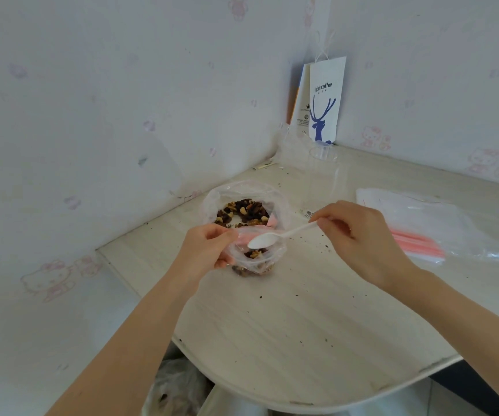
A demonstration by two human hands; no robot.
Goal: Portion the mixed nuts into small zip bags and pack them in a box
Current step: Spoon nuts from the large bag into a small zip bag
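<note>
left hand (209, 247) pinches the mouth of the small bag (258, 264), right hand (359, 238) pinches the spoon (275, 237); if that floppy mouth sags, nuts (242, 213) could spill onto the table (302, 310).

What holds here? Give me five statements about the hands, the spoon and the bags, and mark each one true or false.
1. The right hand pinches the handle of the white plastic spoon. True.
2. The spoon's bowl is heaped with nuts. False: it looks empty.
3. The left hand holds the small clear zip bag, which has some nuts in it. True.
4. The stack of empty pink-striped zip bags lies left of the large clear bag of mixed nuts. False: it lies to the right.
5. The white paper bag with a blue deer lies flat on the table. False: it stands upright in the corner.
</note>
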